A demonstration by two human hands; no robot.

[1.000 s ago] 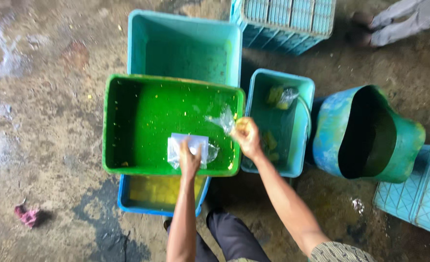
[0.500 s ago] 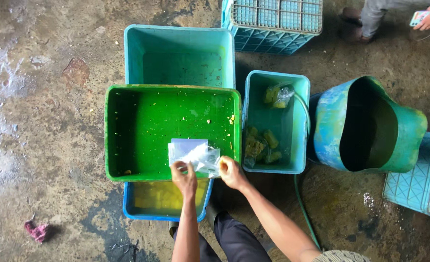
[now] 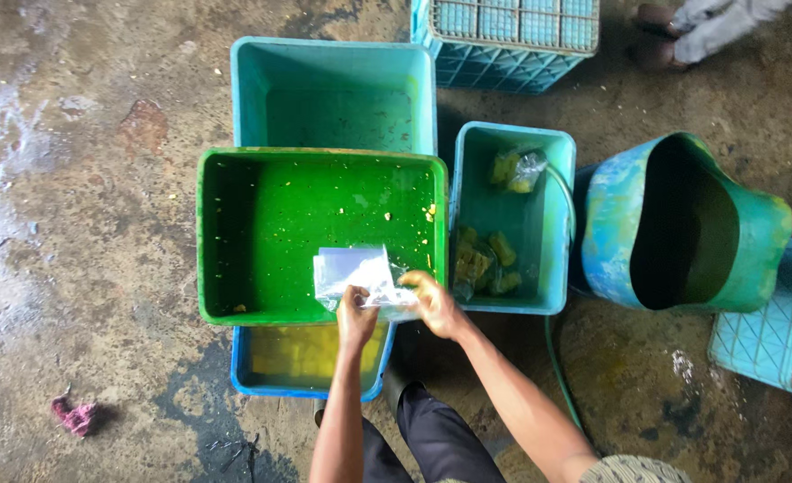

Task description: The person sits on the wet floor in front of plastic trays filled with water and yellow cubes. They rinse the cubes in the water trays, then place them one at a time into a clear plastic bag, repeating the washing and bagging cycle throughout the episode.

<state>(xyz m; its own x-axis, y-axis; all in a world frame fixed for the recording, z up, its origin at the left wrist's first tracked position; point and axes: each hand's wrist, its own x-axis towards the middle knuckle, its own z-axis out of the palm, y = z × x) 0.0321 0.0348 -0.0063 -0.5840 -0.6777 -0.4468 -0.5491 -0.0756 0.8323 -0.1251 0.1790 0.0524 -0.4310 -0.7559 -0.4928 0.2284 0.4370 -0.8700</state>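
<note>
Light: soft daylight is falling evenly, moderately bright.
Glare: the wet floor [image 3: 2, 152] is reflecting white at the left edge.
Shadows: the barrel [image 3: 682, 224] interior is reading black; shadows are staying faint.
Focus: the centre is holding sharp; the corners are softening slightly.

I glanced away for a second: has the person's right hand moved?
Yes. The right hand has come back from the green tub's right rim to its near edge, and now holds the clear plastic bags beside the left hand.

three teal tubs [image 3: 333, 89], one green tub [image 3: 320, 228], one blue tub [image 3: 302, 380], two crates [image 3: 503, 40], two hands [image 3: 355, 317].
</note>
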